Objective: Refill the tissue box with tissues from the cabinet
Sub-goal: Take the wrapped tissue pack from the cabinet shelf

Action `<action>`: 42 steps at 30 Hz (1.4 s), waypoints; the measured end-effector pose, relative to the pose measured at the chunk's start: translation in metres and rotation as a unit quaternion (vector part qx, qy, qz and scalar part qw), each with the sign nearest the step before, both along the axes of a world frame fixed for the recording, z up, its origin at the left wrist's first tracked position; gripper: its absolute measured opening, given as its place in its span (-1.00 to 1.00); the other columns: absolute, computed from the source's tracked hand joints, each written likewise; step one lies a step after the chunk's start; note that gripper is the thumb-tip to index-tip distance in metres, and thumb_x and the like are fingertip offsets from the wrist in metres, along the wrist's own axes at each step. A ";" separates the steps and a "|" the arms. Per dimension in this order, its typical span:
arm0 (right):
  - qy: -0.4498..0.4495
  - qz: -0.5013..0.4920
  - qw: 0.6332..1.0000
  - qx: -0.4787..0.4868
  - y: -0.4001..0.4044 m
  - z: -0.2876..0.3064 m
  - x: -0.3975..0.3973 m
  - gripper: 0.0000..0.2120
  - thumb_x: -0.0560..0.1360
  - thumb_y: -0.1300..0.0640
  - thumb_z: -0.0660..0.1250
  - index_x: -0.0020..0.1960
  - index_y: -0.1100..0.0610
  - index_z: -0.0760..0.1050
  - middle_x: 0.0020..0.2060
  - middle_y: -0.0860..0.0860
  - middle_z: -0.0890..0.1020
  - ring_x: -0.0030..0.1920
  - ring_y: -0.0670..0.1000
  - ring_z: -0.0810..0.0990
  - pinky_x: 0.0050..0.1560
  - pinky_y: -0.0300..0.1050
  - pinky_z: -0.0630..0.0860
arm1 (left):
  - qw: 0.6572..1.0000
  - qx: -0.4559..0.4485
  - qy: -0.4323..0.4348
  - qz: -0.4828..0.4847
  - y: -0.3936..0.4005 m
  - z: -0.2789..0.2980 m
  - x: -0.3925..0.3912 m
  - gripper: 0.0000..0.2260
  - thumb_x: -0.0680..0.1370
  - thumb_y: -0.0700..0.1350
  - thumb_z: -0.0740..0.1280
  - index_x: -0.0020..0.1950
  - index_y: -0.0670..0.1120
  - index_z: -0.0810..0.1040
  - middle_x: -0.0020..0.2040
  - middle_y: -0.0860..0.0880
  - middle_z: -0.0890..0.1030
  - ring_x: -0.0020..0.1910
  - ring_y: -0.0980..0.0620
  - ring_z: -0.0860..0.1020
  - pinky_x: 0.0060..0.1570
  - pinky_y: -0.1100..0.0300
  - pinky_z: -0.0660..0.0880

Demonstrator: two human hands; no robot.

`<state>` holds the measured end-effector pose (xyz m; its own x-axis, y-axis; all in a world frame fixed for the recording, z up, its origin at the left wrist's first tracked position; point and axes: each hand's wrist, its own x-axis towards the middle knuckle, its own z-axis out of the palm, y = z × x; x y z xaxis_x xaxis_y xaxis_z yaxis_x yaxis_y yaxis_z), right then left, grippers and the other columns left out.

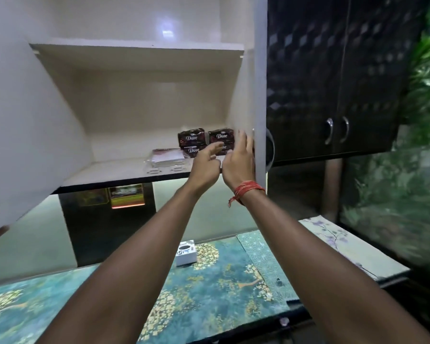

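Observation:
The wall cabinet stands open, its right door (257, 95) swung out edge-on. On its lower shelf (109, 175) lie several dark red tissue packs (191, 137) marked Dove, stacked at the back right, and a flat clear-wrapped pack (166, 156) to their left. My left hand (205, 165) reaches up toward the packs, fingers apart, holding nothing. My right hand (240, 161), a red thread on its wrist, rests flat against the inner face of the right door. A white tissue box (186, 253) stands on the counter below.
The left cabinet door (15, 135) hangs open at the far left. A dark cabinet (338, 78) with two metal handles is to the right. The counter (221, 281) carries teal patterned mats. Green foliage fills the right edge.

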<state>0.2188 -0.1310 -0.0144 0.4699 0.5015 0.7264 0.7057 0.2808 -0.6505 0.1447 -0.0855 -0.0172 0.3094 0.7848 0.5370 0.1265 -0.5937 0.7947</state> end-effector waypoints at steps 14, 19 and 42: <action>-0.256 -0.332 0.907 -0.038 -0.057 -0.032 0.133 -0.43 0.40 0.40 0.16 0.41 0.17 0.33 0.42 0.21 0.37 0.45 0.25 0.28 0.40 0.16 0.33 | 0.982 0.114 0.124 -0.082 -0.018 -0.020 0.121 -0.31 0.47 -0.49 0.11 0.56 -0.06 0.25 0.58 -0.08 0.24 0.57 -0.04 0.19 0.55 0.08 0.14; -0.287 -0.389 0.855 -0.187 -0.083 -0.042 0.190 -0.36 0.42 0.34 0.20 0.49 0.19 0.19 0.55 0.18 0.11 0.56 0.21 0.03 0.51 0.24 0.07 | 0.955 0.172 0.216 -0.112 -0.027 -0.027 0.180 -0.17 0.44 -0.47 0.18 0.61 0.06 0.03 0.65 -0.04 -0.06 0.62 -0.12 0.01 0.55 -0.06 0.12; -0.266 -0.383 0.879 -0.098 -0.059 -0.051 0.201 -0.54 0.45 0.14 0.22 0.34 0.18 0.39 0.48 0.17 0.31 0.50 0.20 0.23 0.37 0.34 0.23 | 0.965 0.128 0.150 -0.171 -0.003 -0.022 0.198 -0.26 0.42 -0.50 0.13 0.56 -0.02 0.26 0.61 -0.06 0.17 0.51 -0.10 0.32 0.39 0.01 0.41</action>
